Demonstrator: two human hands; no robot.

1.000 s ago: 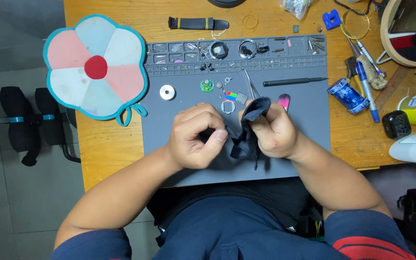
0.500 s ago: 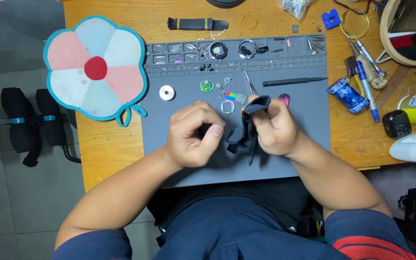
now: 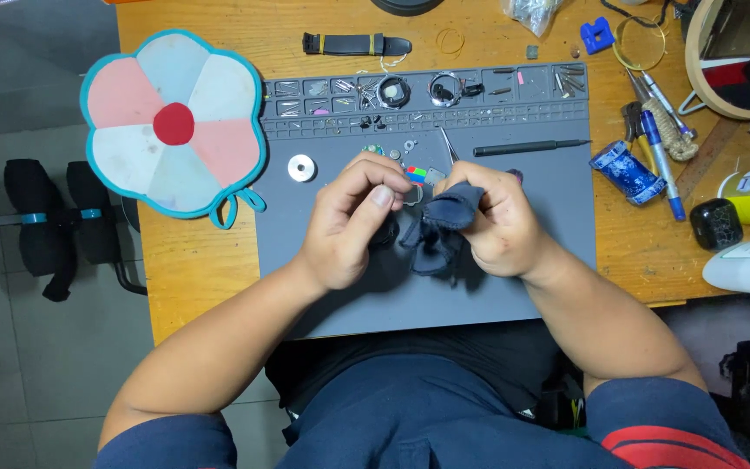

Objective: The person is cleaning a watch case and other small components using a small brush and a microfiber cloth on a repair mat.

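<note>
My left hand (image 3: pixel 353 221) hovers over the grey work mat (image 3: pixel 549 208), fingers curled and pinching a small metal part (image 3: pixel 413 196) at its fingertips. My right hand (image 3: pixel 496 221) is closed on a dark blue cloth (image 3: pixel 438 227) that bunches and hangs down between both hands. The cloth's upper fold touches the small part. Tiny watch parts (image 3: pixel 375 149), a coloured chip and tweezers (image 3: pixel 449 143) lie just beyond my fingers on the mat.
A flower-shaped pad (image 3: pixel 171 122) lies at the left. The mat's compartment strip (image 3: pixel 349 87) holds small parts and two round watch pieces. A black tool (image 3: pixel 527 148), a watch strap (image 3: pixel 353 43), pens, a blue roll (image 3: pixel 627 172) and bottles sit around. Dumbbells rest on the floor.
My left hand has lifted slightly and its fingers have moved to the cloth's top, pinching the small part. The right hand keeps its hold on the cloth.
</note>
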